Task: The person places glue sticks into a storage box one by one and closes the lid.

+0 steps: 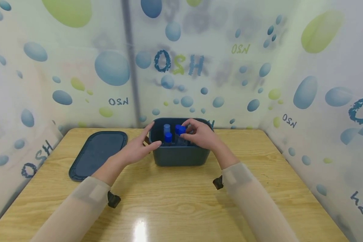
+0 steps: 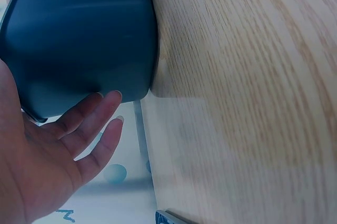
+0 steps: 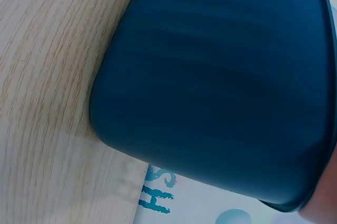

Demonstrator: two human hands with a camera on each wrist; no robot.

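Head | right hand [image 1: 200,134]: blue cap [image 1: 182,130] pinched between thumb and fingers | left hand [image 1: 136,150]: fingers apart, beside bin [image 1: 182,156]

The head view is bright, with a white glare near the bottom of the table [image 1: 175,195]. Soft grey shadows show through the curtain [image 1: 199,101]; the box [image 1: 181,156] is dark inside. Both wrist views look bluish and soft, table grain bowing.
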